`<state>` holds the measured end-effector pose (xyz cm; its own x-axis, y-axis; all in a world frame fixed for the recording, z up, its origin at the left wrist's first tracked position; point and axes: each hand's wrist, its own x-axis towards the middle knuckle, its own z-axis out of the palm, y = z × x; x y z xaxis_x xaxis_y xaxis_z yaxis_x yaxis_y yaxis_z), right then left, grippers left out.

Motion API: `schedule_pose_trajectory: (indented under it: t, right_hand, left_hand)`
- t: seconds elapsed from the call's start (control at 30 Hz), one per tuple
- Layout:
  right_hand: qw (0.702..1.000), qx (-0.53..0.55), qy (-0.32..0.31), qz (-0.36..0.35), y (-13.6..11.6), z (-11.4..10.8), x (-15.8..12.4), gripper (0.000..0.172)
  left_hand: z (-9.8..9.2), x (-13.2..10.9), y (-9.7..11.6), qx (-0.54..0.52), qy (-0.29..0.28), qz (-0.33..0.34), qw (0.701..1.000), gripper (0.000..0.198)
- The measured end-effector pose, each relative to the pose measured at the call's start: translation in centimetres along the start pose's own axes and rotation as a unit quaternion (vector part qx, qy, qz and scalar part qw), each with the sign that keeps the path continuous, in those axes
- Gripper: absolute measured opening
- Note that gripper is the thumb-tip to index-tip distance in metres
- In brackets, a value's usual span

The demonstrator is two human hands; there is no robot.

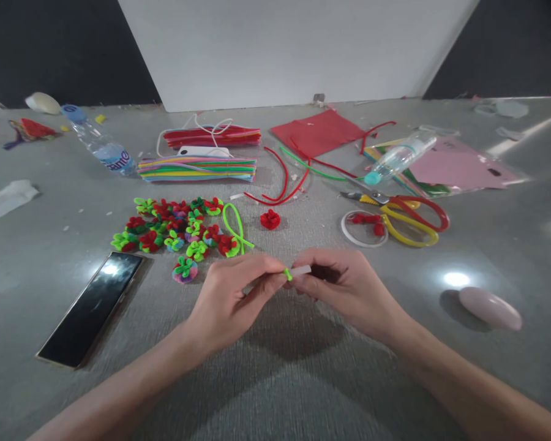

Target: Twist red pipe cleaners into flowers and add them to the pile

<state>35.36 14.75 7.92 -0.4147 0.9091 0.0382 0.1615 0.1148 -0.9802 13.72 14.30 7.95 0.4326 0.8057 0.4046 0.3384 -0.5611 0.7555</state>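
Note:
My left hand (239,295) pinches a small light-green pipe-cleaner piece (288,274) between thumb and index finger. Against it, my right hand (349,288) holds a short white stick (300,270) in closed fingers. Both hands meet low over the grey table. Behind them lies a red pipe-cleaner flower (270,220). A pile of red, green and multicoloured flowers (169,226) sits to the left, with a looped light-green pipe cleaner (232,223) at its right side.
A phone (90,312) lies at left, a water bottle (101,146) behind it. Pipe-cleaner bundles (197,170) and red felt (316,131) are farther back. Scissors (411,220), a white ring (349,231), another bottle (401,158) and a pink mouse (490,307) are at right.

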Motion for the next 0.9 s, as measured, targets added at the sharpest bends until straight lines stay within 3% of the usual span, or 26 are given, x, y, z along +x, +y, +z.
schedule_pose_trajectory:
  t: [0.23, 0.33, 0.53, 0.63, 0.77, 0.9]
  right_hand:
    - [0.992, -0.113, -0.054, 0.009, -0.3, -2.0, 0.2, 0.023]
    - [0.981, -0.177, -0.076, -0.004, -0.4, -2.4, 0.2, 0.02]
    - [0.954, -0.282, -0.1, -0.014, 0.1, -2.0, -0.2, 0.021]
    - [0.943, -0.324, -0.077, -0.016, 0.2, -1.1, -0.5, 0.02]
    - [0.919, -0.392, -0.021, -0.034, 0.1, 0.2, -1.0, 0.021]
    - [0.923, -0.377, 0.036, -0.072, 0.2, 0.7, -1.5, 0.017]
  left_hand:
    - [-0.2, 0.1, -0.8, 0.012, -0.073, 0.084, 0.994, 0.017]
    - [-0.1, 0.2, -1.3, 0.089, -0.1, 0.129, 0.983, 0.022]
    - [0.2, 0.2, -1.6, 0.276, -0.164, 0.185, 0.929, 0.028]
    - [0.4, 0.1, -1.7, 0.298, -0.16, 0.165, 0.927, 0.028]
    - [0.7, -0.1, -2.0, 0.286, -0.126, 0.1, 0.945, 0.028]
    - [0.9, -0.3, -2.0, 0.256, -0.08, 0.055, 0.962, 0.022]
